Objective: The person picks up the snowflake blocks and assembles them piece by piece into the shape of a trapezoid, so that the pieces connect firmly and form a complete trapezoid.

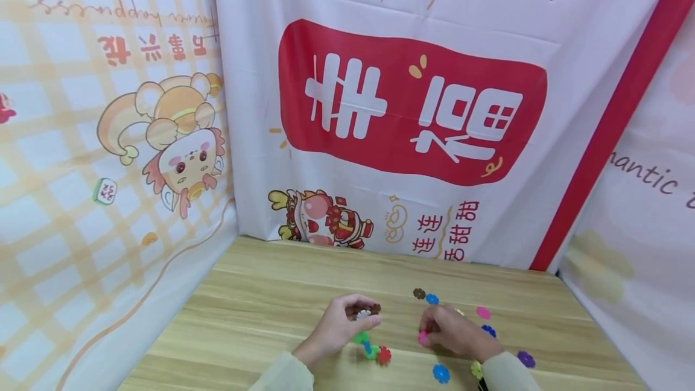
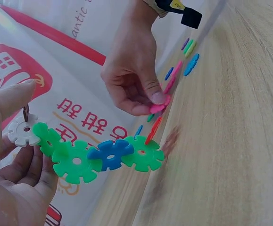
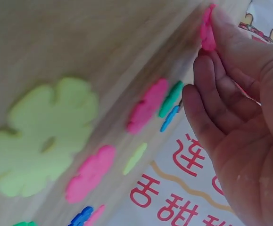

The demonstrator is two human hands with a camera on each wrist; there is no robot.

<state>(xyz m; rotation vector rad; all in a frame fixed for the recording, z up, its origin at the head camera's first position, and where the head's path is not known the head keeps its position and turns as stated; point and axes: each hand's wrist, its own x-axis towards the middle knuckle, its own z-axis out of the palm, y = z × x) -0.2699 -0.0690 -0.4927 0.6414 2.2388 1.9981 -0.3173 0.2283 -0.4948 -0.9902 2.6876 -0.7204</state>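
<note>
Between thumb and fingers, my left hand (image 1: 338, 326) holds one end of a chain of notched plastic snowflake discs. A brown disc (image 1: 376, 308) and a white disc (image 2: 24, 131) are at the held end. From there the chain runs through green pieces (image 2: 77, 162) and a blue disc (image 2: 111, 155) to a red disc (image 1: 383, 355) at the far end. My right hand (image 1: 455, 332) pinches a single pink disc (image 2: 160, 103) by its edge, to the right of the chain. The other right fingers are bent behind it.
Loose discs lie around the right hand on the wooden table (image 1: 233, 318): a brown one (image 1: 419, 294), blue ones (image 1: 441, 373), a purple one (image 1: 525, 359), a yellow-green one (image 3: 44, 139) and pink ones (image 3: 90, 174). Printed cloths (image 1: 255, 137) hang behind and at both sides.
</note>
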